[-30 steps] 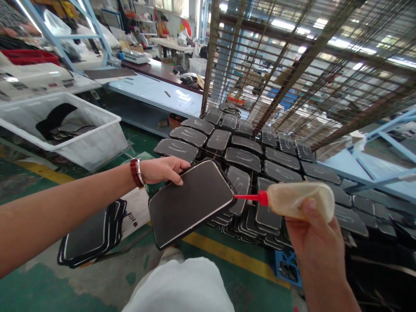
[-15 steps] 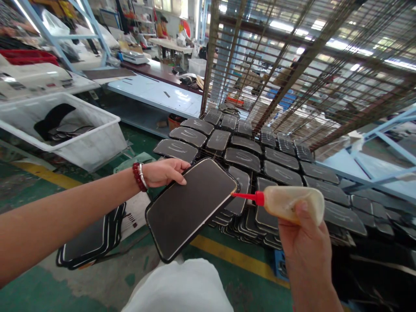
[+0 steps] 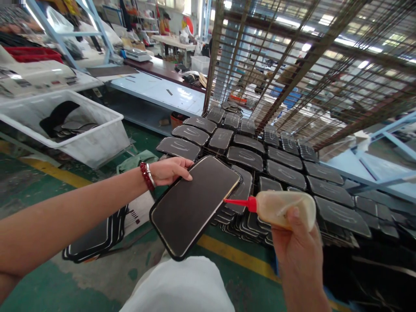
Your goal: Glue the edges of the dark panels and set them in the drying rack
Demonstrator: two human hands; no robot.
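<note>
My left hand [image 3: 172, 170] pinches the upper left edge of a dark rounded panel [image 3: 195, 206], thumb on its face. A pale line runs along the panel's border, yellowish near the upper right corner. In my right hand [image 3: 297, 236] lies a squeeze glue bottle [image 3: 284, 210], held sideways. Its long red nozzle [image 3: 238, 202] points left, and the tip meets the panel's right edge. Cloudy yellowish liquid shows through the bottle wall. Similar dark panels [image 3: 245, 158] lie in rows just beyond, many bearing pale curved streaks.
A rusty wire rack [image 3: 273, 56] slants up over the rows of panels. To the left stands a white bin [image 3: 107, 143] with dark pieces inside. More panels [image 3: 94, 238] are stacked low at my left. A light blue table [image 3: 162, 93] stands behind; a person [image 3: 165, 26] is far back.
The nozzle tip has slid from the panel's upper right corner down along its right edge. My right hand moved left and slightly down with the bottle; my left hand keeps its hold.
</note>
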